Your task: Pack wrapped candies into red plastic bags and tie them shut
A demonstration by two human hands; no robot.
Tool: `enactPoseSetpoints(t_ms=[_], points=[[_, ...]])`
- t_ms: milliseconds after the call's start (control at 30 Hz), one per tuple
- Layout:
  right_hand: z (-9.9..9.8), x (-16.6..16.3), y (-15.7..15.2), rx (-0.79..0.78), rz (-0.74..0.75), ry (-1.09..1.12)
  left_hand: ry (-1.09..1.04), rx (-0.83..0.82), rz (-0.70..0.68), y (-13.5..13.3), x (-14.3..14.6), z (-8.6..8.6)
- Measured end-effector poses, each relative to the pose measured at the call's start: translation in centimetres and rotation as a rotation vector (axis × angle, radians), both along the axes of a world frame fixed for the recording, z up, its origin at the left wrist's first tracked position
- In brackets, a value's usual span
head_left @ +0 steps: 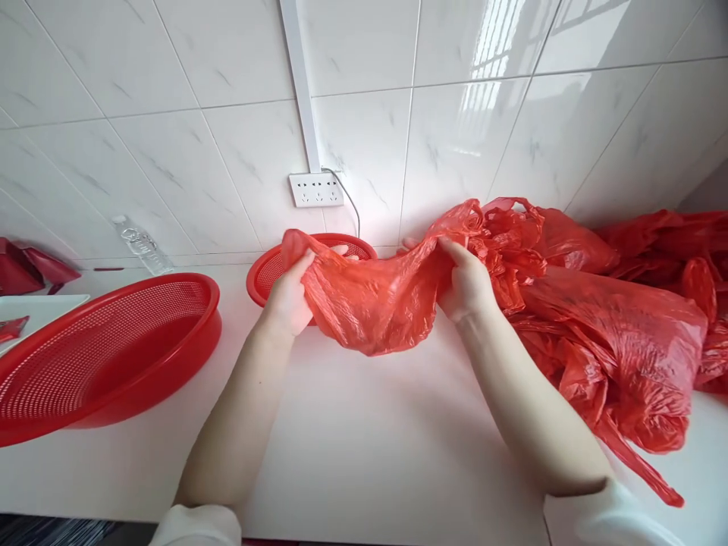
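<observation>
White table (387,455), crinkled red bag (372,307)

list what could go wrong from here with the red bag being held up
The red plastic bag looks thin, so a hard pull between the left hand and right hand might tear it.
The pile of red bags lies close beside the right hand, so loose plastic could snag.
The bag partly hides the small red basket behind it, which could get bumped.
</observation>
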State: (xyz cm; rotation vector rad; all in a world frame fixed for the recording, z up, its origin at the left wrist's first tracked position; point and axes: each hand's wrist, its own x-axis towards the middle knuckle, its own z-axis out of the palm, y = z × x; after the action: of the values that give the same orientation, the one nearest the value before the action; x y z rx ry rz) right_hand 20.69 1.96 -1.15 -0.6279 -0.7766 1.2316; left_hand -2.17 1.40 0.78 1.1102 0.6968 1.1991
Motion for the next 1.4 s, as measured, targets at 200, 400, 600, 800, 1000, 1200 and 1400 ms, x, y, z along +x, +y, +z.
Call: enactPoseSetpoints(t_ms=[200,400,600,800,1000,1200,1400], points=[[-1.2,-2.1,1.1,-0.067,0.117,0.018,-0.267,-0.166,-0.122,0.4,0.8,-1.0],[-3.1,-4.0,0.1,0.318,0.094,-0.636,-0.237,-0.504,-0.318,1.0,1.6,-3.3],[-1.8,-3.1,-1.1,0.817,0.038,-1.021,-0.014,-0.247,-0.678,-0.3,1.4,-3.2],[-1.4,-2.8,-1.7,0.709,0.206,-1.151,0.566,0.062,-0.515,-2.6,2.6,-2.7],[-1.2,-1.7,-1.4,0.509,0.423,-1.197,0.543,-0.163,-0.635,-2.9,2.3,-2.1],[-0.7,-0.4,-1.6,0.428,0.472,-1.097,0.382,-0.303,-0.703,-2.1,2.1,-2.3],[0.4,1.9,-1.7,0.472,0.285,-1.342,0.275,-0.394,-0.694,-0.4,1.2,-2.9]])
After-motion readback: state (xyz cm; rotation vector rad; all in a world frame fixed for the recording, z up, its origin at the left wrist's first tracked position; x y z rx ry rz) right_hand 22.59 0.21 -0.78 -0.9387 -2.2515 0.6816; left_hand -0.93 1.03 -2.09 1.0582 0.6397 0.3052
